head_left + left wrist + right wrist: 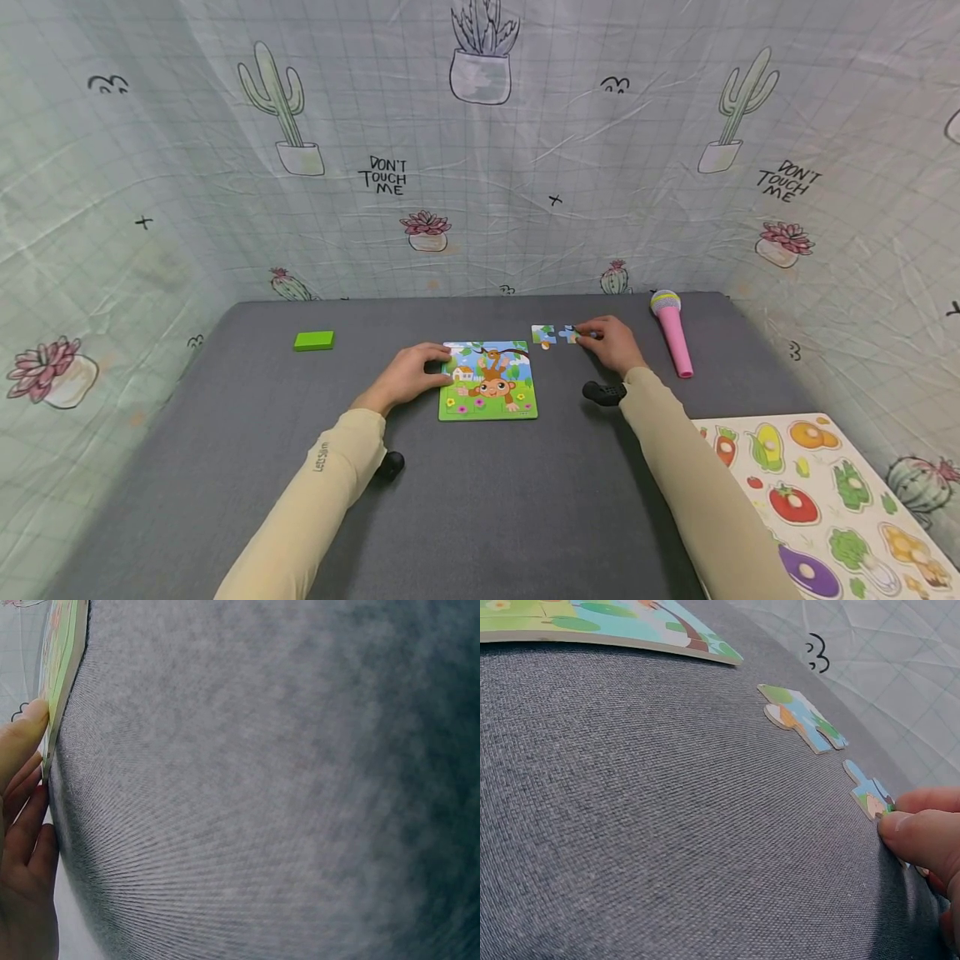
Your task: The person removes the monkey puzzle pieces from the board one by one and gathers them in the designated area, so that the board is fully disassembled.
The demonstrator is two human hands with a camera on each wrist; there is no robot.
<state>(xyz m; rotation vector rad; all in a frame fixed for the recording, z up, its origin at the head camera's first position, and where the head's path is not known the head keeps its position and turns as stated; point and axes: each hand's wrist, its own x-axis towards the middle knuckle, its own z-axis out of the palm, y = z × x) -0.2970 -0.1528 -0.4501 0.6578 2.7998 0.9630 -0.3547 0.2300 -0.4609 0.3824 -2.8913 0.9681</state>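
Note:
A puzzle board (pixel 491 392) with a monkey hanging from a branch lies flat on the grey table. My left hand (pixel 408 375) rests against its left edge, thumb and index finger touching the rim; the left wrist view shows the thumb (pixel 26 731) on the board's side. To the right of the board, my right hand (pixel 611 343) pinches a small puzzle piece (pixel 870 796) between thumb and index finger. Beside that piece, a little apart, lies another puzzle piece (pixel 799 718). Under the right fingers a bit of a further piece (pixel 922 871) shows, mostly hidden.
A pink toy microphone (pixel 673 337) lies right of my right hand. A green block (pixel 313 341) sits at the back left. At the front right is a white board of vegetable pictures (pixel 813 467), partly under my right sleeve. A cactus-printed cloth (pixel 480 183) hangs behind the table.

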